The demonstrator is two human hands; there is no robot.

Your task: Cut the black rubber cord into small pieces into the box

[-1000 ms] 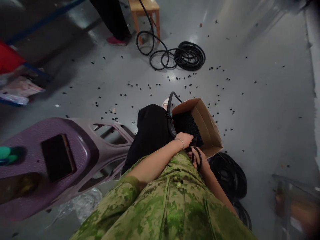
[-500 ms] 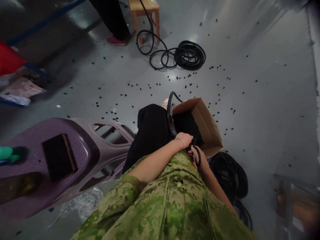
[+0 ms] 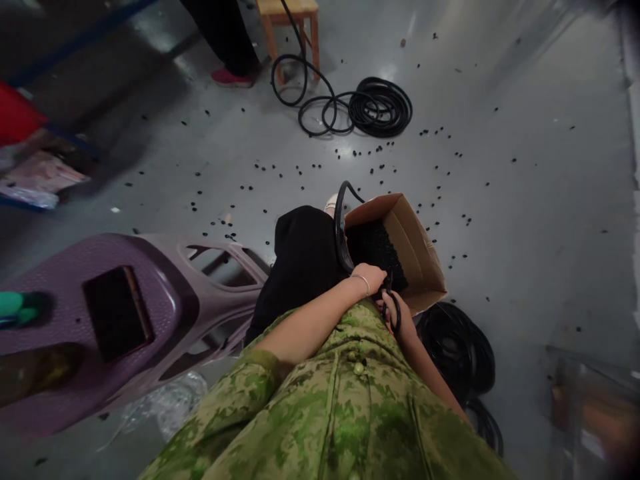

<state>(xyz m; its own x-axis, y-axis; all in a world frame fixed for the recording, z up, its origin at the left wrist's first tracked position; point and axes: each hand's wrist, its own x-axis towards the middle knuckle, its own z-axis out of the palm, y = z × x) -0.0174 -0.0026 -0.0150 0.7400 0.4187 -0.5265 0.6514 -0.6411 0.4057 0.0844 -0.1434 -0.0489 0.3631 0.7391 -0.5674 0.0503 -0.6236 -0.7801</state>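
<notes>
My left hand (image 3: 369, 276), with a bracelet at its wrist, is closed on a black rubber hose (image 3: 340, 223) that arches up beside the box. The hose end within my fingers is hidden. Close by on the right, my right hand (image 3: 403, 320) grips a pair of black-handled scissors (image 3: 395, 315), their blades pointing towards my left fingers. Both hands are over the near edge of an open cardboard box (image 3: 419, 250). A heap of small black pieces (image 3: 373, 250) lies inside it.
Left of me stands a purple plastic stool (image 3: 165, 287) bearing a phone (image 3: 119, 312). Coiled black hose (image 3: 380, 110) lies ahead near a wooden stool (image 3: 287, 8) and a person's leg (image 3: 223, 33). Another hose coil (image 3: 460, 347) is at my right. Small black bits are scattered across the floor.
The view has shifted very slightly. Both hands, the scissors and the hose keep almost the same position.
</notes>
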